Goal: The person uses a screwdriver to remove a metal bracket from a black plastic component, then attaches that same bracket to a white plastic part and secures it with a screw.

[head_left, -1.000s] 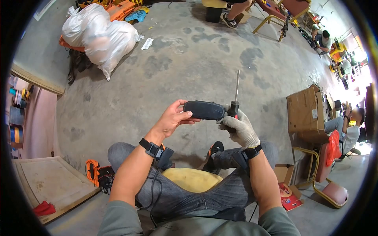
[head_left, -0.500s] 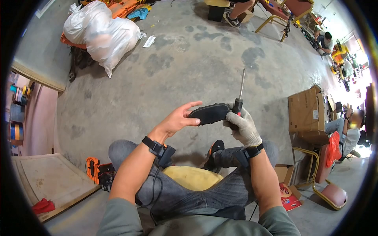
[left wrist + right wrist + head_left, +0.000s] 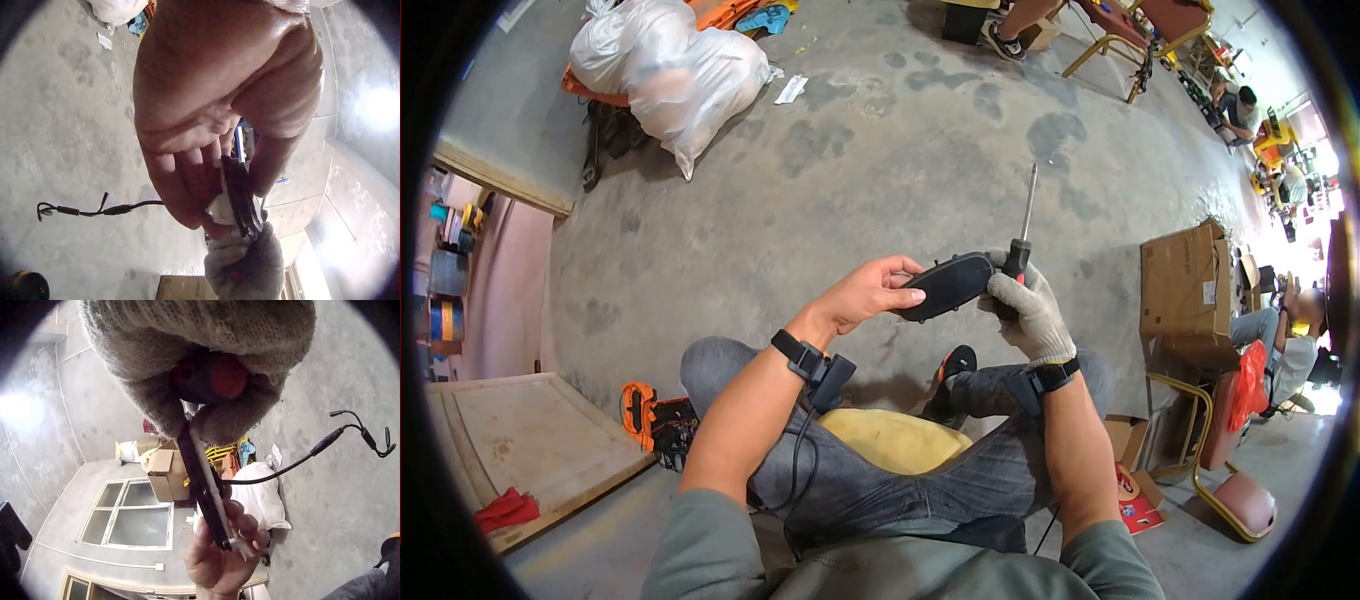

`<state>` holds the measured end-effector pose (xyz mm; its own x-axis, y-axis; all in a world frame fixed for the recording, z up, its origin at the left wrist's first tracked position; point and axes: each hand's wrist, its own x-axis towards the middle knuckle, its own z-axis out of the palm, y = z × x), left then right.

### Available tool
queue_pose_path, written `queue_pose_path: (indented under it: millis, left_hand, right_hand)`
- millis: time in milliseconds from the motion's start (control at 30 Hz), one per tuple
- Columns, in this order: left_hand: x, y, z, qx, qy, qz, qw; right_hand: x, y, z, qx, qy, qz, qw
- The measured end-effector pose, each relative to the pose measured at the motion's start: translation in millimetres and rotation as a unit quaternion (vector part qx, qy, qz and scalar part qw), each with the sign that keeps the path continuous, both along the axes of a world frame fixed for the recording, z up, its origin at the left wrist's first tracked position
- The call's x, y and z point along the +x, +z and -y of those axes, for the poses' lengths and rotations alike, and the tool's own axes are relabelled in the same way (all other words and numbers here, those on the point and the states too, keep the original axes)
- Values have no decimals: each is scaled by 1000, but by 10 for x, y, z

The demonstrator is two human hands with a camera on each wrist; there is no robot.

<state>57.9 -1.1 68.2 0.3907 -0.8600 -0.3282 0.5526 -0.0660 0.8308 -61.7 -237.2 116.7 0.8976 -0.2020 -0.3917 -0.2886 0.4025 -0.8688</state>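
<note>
the black oval case (image 3: pixel 948 287) is up in the air, the bare left hand (image 3: pixel 865 297) pinching its left end between thumb and fingers. at the case's right end, the gloved right hand (image 3: pixel 1034 314) is curled round a screwdriver (image 3: pixel 1019 257) and touches the case too. below the case spreads a grey, dark-blotched concrete floor (image 3: pixel 850 190); right of it stands a cardboard box (image 3: pixel 1183 280); far beyond it, white bags (image 3: pixel 700 88) slump leftward and a reddish chair (image 3: pixel 1180 18) stands rightward.
</note>
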Motion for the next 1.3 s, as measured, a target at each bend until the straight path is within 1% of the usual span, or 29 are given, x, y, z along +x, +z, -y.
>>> queue_pose_path:
  millis: [67,133,167,200,400,467,533,600,667,700,767,800,833,900,967,1000,1033,1067,1133,1167,1233,1267,1300]
  left_hand:
    - [-25,33,14,-7,5,2,1000]
    - [-28,46,26,-19,10,12,1000]
    - [-26,17,22,-18,2,11,1000]
    - [-19,-5,25,-17,-6,10,1000]
    - [-20,-25,14,-11,-25,7,1000]
    - [-27,32,16,-5,4,12,1000]
    - [18,59,-11,-11,-1,5,1000]
    - [42,95,-74,-10,70,7,997]
    - [117,233,-203,-35,119,20,992]
    - [126,318,-291,-39,150,25,988]
    - [138,610,-509,-32,204,72,976]
    - [183,725,-651,-44,209,95,972]
    - [204,819,-809,-58,212,120,968]
    - [159,1036,-1144,-51,285,135,947]
    - [125,1239,-1516,-67,311,154,936]
    - [103,1291,-1712,-58,329,171,927]
    - [57,1323,-1913,-48,348,188,917]
    - [-4,1368,-2088,-43,351,185,917]
    - [-186,1402,-2442,2,409,192,892]
    - [-249,1373,-2639,3,411,191,891]
    - [-438,1212,-3029,74,448,185,871]
    - [-560,1129,-3190,76,450,183,871]
    - [-688,1045,-3341,99,473,156,862]
  right_hand:
    - [2,-4,5,3,-3,2,1000]
    - [-16,-23,45,-11,19,-9,1000]
    - [-3,14,24,-10,29,6,1000]
    - [-6,10,15,-21,18,-4,1000]
    - [-16,12,19,2,24,-3,1000]
    - [-26,-17,47,-2,25,-3,1000]
    - [-35,-29,55,14,3,-12,1000]
    - [-37,9,45,15,-12,1,1000]
    - [-18,40,54,1,-18,-1,1000]
    - [-24,58,82,-17,-11,-5,1000]
    - [-30,-100,147,-17,-22,42,999]
    - [-41,-111,173,-30,-13,36,999]
    - [-48,-115,159,-12,-22,47,999]
    - [-36,-104,140,1,-36,29,999]
    - [-47,-117,143,9,-39,24,999]
    - [-52,-113,137,5,-39,26,999]
    - [-64,-118,129,2,-38,25,999]
    - [-55,-120,140,4,-34,21,999]
    - [-81,-152,159,14,-38,20,999]
    - [-75,-171,163,16,-43,15,999]
    - [-72,-201,197,17,-45,5,999]
    - [-77,-216,206,16,-49,-4,999]
    - [-68,-218,200,3,-52,-20,998]
